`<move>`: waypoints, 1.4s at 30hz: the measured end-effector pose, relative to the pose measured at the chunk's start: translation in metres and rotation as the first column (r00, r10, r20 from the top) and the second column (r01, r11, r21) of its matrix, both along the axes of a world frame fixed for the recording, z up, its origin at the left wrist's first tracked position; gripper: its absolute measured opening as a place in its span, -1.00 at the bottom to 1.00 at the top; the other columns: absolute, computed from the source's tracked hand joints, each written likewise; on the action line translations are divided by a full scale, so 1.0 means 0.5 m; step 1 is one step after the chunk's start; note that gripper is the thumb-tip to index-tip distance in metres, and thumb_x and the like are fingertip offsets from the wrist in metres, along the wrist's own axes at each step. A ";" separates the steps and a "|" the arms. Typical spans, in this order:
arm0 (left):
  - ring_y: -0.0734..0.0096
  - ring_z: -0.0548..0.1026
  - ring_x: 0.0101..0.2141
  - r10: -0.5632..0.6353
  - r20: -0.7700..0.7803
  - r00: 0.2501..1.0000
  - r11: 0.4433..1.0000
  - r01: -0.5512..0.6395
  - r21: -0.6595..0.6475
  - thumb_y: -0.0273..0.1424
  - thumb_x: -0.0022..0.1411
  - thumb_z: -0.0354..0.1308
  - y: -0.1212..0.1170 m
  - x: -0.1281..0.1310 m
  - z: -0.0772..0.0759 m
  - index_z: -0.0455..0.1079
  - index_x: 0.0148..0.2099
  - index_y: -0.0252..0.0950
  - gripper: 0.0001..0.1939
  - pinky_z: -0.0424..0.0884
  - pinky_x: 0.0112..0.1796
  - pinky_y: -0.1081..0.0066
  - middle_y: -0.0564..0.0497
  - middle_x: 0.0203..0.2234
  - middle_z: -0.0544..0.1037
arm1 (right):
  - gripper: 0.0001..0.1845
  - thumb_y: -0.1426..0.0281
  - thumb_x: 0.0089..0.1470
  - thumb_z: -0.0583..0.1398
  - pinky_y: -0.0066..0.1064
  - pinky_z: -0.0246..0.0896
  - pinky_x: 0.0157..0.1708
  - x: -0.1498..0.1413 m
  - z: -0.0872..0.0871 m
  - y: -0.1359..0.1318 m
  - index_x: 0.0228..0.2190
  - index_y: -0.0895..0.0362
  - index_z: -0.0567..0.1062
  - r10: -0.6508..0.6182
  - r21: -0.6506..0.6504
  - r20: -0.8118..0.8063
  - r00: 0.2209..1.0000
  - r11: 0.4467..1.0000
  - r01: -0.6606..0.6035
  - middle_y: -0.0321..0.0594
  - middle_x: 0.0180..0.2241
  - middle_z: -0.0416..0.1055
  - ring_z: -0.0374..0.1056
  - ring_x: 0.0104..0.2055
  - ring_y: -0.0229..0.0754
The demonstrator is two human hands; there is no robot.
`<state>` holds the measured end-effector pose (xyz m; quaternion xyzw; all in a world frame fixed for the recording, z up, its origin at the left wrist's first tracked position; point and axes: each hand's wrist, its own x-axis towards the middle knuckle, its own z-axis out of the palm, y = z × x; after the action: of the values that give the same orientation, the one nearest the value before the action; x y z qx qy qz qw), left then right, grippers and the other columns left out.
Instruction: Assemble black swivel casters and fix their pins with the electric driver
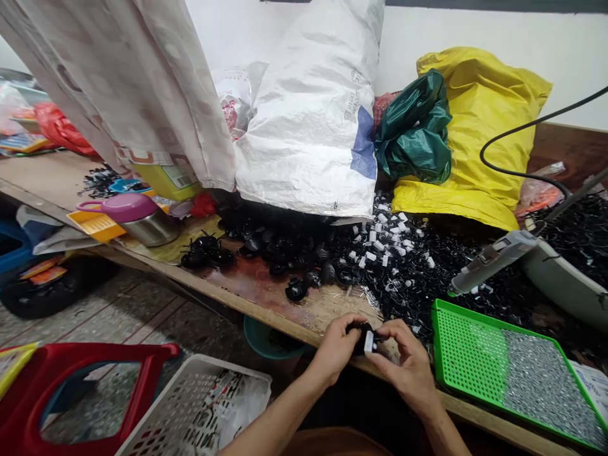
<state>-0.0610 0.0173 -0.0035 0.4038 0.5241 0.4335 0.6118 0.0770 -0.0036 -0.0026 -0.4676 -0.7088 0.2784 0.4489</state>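
Note:
My left hand [335, 345] and my right hand [403, 361] meet at the front edge of the wooden table [266, 294]. Together they pinch a small black plastic part [361, 333] with a small white piece [368, 342] against it. Both hands have their fingers curled closed around it. Just beyond them lies a big heap of black plastic parts [304, 244] with several small white pieces [384, 240] scattered on top.
A green tray [468, 345] holding small metal bits sits at right, near a grey tool [494, 256] with a black cable. White [308, 120], green and yellow [479, 120] sacks stand behind. A pink-lidded steel pot [140, 218] is left; a red stool [80, 392] and white basket [199, 405] stand on the floor.

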 end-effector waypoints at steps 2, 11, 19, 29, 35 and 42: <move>0.44 0.37 -0.40 -0.003 0.170 0.985 0.996 0.018 -0.089 -0.58 -0.13 0.02 -0.013 0.007 0.010 0.40 -0.41 -0.32 -0.81 0.23 -0.32 0.47 0.06 -0.50 0.47 | -0.84 0.42 -0.12 0.19 -0.45 0.23 -0.39 -0.006 0.007 -0.001 -0.39 0.13 0.35 0.003 -0.015 0.045 0.999 1.000 -0.003 -0.23 -0.41 0.31 0.29 -0.36 -0.23; 0.38 0.41 -0.37 0.096 0.518 0.850 0.958 0.063 -0.281 -0.57 -0.17 0.06 -0.047 0.006 0.010 0.43 -0.34 -0.34 -0.74 0.23 -0.28 0.42 0.00 -0.48 0.52 | -0.92 0.44 -0.15 0.18 -0.53 0.21 -0.52 0.008 0.007 -0.007 -0.48 0.13 0.38 0.050 -0.127 0.096 0.994 0.991 -0.037 -0.32 -0.54 0.29 0.26 -0.51 -0.30; 0.35 0.36 -0.28 -0.050 0.218 0.975 0.990 0.077 -0.118 -0.61 -0.23 0.13 -0.058 0.012 0.016 0.44 -0.32 -0.30 -0.68 0.19 -0.21 0.42 0.03 -0.40 0.51 | -0.81 0.53 -0.07 0.10 -0.40 0.27 -0.39 0.011 -0.029 -0.041 -0.32 0.13 0.33 -0.036 0.177 0.289 0.957 0.984 -0.017 -0.18 -0.42 0.33 0.31 -0.35 -0.19; 0.46 0.34 -0.47 -0.149 0.242 0.959 0.968 0.191 -0.163 -0.66 -0.30 0.10 -0.047 0.010 0.015 0.42 -0.50 -0.34 -0.78 0.16 -0.41 0.50 0.08 -0.59 0.47 | -0.78 0.51 -0.07 0.14 -0.44 0.26 -0.41 0.023 -0.021 -0.052 -0.29 0.11 0.30 0.078 0.055 0.256 0.963 0.994 -0.095 -0.19 -0.38 0.33 0.30 -0.34 -0.21; 0.51 0.32 -0.54 0.067 0.290 0.955 0.993 -0.035 -0.114 -0.62 -0.29 0.16 -0.025 -0.004 -0.003 0.42 -0.50 -0.35 -0.82 0.18 -0.44 0.52 0.08 -0.62 0.45 | -0.87 0.42 0.04 0.05 -0.45 0.24 -0.36 0.055 -0.001 0.011 -0.34 0.11 0.37 0.000 -0.037 0.298 0.955 0.999 0.011 -0.21 -0.39 0.37 0.32 -0.36 -0.23; 0.51 0.34 -0.47 0.154 0.339 0.928 0.988 -0.137 -0.074 -0.57 -0.25 0.22 -0.006 -0.001 -0.025 0.41 -0.41 -0.32 -0.77 0.21 -0.40 0.53 0.08 -0.53 0.45 | -0.87 0.50 -0.09 0.09 -0.44 0.11 -0.48 0.005 -0.028 0.135 -0.43 0.12 0.40 -0.327 0.069 0.465 0.823 0.940 0.335 -0.20 -0.47 0.38 0.30 -0.44 -0.20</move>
<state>-0.0613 0.0145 -0.0158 0.2667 0.4482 0.5284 0.6699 0.0795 0.0637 -0.0166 -0.6402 -0.7020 0.0803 0.3016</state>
